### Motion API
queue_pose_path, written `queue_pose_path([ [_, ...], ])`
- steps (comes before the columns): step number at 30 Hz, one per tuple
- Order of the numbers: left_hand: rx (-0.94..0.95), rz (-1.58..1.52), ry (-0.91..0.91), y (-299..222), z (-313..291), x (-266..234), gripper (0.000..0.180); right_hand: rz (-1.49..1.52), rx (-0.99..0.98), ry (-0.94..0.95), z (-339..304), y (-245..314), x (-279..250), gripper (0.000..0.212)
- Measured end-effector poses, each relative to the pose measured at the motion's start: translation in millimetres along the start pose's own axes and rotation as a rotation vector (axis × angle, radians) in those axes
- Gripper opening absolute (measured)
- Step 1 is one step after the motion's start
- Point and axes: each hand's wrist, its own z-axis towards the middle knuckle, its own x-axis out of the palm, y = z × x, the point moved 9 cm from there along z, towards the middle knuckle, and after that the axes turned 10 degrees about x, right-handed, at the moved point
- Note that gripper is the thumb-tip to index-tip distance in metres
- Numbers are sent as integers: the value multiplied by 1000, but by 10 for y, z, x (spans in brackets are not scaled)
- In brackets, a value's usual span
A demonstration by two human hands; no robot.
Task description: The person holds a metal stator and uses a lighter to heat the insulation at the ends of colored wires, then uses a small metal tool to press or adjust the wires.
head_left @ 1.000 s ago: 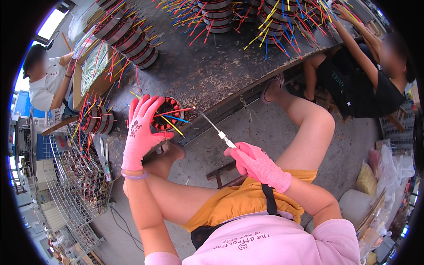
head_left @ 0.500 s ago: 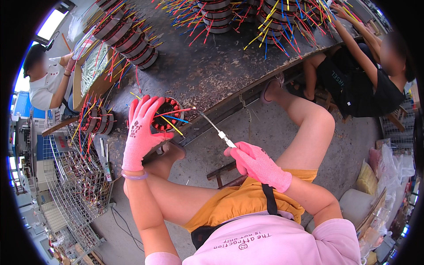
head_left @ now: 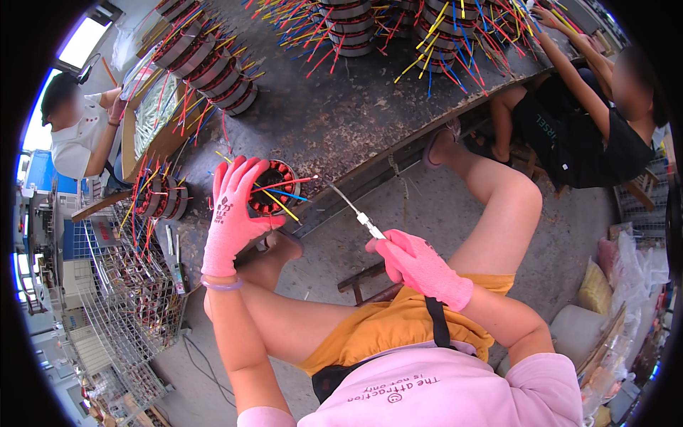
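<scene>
A motor stator (head_left: 286,171) with red windings stands at the table's edge, with red, blue and yellow wires sticking out toward the right. My gloved left hand (head_left: 236,203) is wrapped against its left side, fingers spread along the rim and thumb at the near side. In my gloved right hand (head_left: 420,265) is a slim tool (head_left: 363,218) with a white handle and a thin metal shaft. Its tip points up and left, a little apart from the end of the longest red wire (head_left: 302,178). The glove hides the rear of the handle.
Stacks of wired stators (head_left: 206,60) stand across the worn dark table (head_left: 320,114). A shorter stack (head_left: 162,196) is to the left. Behind it sits a box of white tubes (head_left: 153,117). Wire baskets (head_left: 135,285) stand at left. Two people work at the far left and far right.
The tool's tip has drawn back slightly from the red wire's end, where it was touching or very close. The left hand keeps its place on the stator. The view has shifted slightly.
</scene>
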Motion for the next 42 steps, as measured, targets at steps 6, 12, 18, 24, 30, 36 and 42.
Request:
queue_pose_path([
  [6, 6, -50, -42, -29, 74, -18, 88, 33, -3, -31, -36, -21, -90, 37],
  [12, -80, -83, -92, 133, -176, -147, 85, -16, -55, 13, -171, 125, -71, 34],
  [18, -47, 30, -307, -22, 7, -1307, 84, 116, -106, -3, -303, 211, -307, 37],
  [24, -168, 80, -488, 537, 654, -2350, 79, 155, -180, 41, -319, 307, -321, 39],
  [30, -299, -68, -425, 1306, 1348, -2421, 80, 182, -193, 31, -446, 447, -381, 38],
  [36, -313, -104, -316, 1356, 1608, -2095, 65, 209, -200, 2, -458, 478, -491, 40],
  [42, -220, -123, -338, 1282, 1551, -2083, 59, 186, -201, -6, -464, 509, -477, 39],
])
